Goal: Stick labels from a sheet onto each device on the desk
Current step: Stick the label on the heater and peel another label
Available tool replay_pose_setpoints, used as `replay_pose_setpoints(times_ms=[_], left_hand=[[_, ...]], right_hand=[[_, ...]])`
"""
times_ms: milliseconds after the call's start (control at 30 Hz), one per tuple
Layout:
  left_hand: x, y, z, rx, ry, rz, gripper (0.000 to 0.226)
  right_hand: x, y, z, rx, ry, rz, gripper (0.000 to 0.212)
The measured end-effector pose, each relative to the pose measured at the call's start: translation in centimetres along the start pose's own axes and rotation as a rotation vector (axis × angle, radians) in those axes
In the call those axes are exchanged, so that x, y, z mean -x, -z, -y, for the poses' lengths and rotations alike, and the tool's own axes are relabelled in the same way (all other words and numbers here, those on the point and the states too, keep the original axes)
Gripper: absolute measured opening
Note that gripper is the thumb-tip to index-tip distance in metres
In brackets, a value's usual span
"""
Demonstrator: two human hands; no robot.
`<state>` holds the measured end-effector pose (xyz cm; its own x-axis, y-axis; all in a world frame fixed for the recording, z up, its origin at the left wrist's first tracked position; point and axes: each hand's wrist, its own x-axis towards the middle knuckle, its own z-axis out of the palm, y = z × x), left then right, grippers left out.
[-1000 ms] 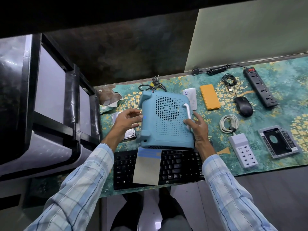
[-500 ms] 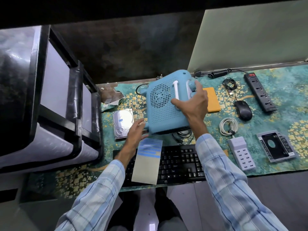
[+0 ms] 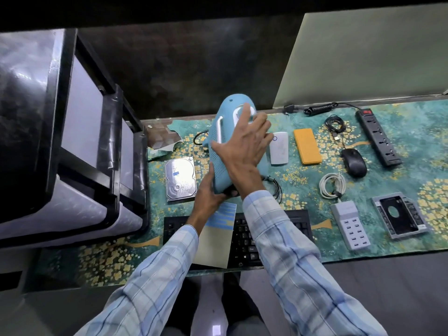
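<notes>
Partly hidden: blue device (behind right hand)

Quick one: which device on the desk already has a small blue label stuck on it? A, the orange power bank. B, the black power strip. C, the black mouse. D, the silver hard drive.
D: the silver hard drive has a small blue label on its top face, while the other three show none.

The right hand covers most of the blue device's grille. Below the device, both sleeves hide parts of the keyboard and label sheet; label print is too blurred to read.
</notes>
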<state>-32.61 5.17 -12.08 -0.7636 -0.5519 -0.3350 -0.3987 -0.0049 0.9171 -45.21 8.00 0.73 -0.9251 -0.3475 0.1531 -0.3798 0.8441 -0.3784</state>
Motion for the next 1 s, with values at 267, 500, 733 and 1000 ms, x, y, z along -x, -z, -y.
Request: replay_pose_setpoints(times_ms=[267,500,733,1000], left_hand=[[-0.8,2.1,1.5,-0.071,0.044,0.056,0.115],[-2.3,3.0,1.9,-0.155,0.066,0.11,0.082],[-2.4,2.7,1.8,-0.219,0.085,0.079,0.076],[1.5,3.6,3.0,-0.487,0.085,-0.181,0.065]], right_hand=[[1.0,-0.8,0.5,-0.101,0.202,-0.05,0.089],[1.2,-1.2,0.3,-0.214,0.248,-0.039,0.08],[1.9,-1.3,-1.8,-0.5,0.228,-0.022,0.062],[10.4,-2.2,-7.7,-0.831,-0.206,0.078,0.046]])
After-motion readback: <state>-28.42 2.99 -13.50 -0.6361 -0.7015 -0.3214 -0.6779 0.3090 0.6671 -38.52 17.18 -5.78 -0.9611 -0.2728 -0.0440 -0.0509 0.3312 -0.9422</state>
